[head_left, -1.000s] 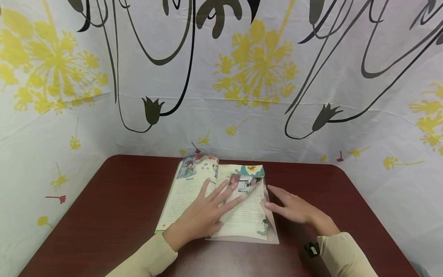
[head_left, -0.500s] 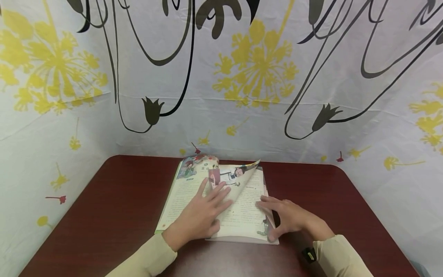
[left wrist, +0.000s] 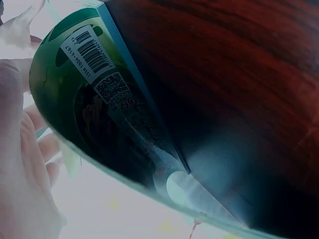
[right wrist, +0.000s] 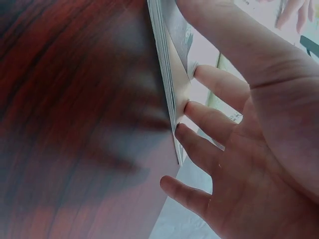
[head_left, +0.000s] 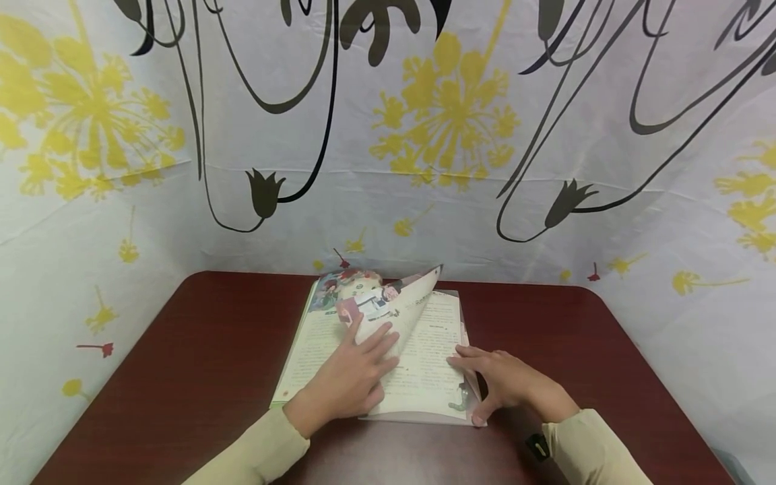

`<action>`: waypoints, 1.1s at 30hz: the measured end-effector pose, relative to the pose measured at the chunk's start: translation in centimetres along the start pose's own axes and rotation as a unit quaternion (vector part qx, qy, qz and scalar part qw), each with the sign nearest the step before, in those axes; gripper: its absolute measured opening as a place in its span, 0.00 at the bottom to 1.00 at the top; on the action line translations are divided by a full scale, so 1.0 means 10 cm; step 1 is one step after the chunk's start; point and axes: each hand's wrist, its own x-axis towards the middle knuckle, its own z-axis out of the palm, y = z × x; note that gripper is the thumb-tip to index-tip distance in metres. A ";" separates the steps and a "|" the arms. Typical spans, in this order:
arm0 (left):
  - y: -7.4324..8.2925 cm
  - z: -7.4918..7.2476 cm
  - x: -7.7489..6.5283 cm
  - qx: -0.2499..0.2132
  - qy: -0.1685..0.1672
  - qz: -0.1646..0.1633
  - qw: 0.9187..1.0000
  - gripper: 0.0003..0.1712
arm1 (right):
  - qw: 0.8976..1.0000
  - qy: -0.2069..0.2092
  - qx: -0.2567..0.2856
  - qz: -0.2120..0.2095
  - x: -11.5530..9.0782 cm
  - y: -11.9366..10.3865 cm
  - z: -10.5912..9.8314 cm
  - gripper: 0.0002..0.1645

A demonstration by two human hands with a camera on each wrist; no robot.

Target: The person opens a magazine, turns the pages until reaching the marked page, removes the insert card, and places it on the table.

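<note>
An open book (head_left: 433,384) with printed text and coloured pictures lies on the dark red table. My left hand (head_left: 339,380) spreads its fingers over the middle of the book, against a curled page (head_left: 394,306) that stands raised with its top corner pointing up. In the left wrist view, the book's green back cover (left wrist: 60,47) carries a barcode label (left wrist: 89,52) and bends upward beside that hand. My right hand (head_left: 515,380) rests at the book's right edge, thumb near the lower right corner. Its fingertips (right wrist: 197,72) touch the page edge in the right wrist view.
The table (head_left: 182,377) has rounded far corners. A white cloth (head_left: 388,195) printed with yellow flowers and dark stems hangs behind and beside it. A small dark device (head_left: 537,446) sits at the right cuff.
The page under my left hand has swung from right to left and curled up. My right hand has moved down and inward onto the book's right edge.
</note>
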 end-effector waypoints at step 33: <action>0.02 -0.04 -0.09 -0.174 -0.156 -0.183 0.955 0.29 | 0.999 0.021 -0.040 -0.015 0.02 0.00 0.01 0.61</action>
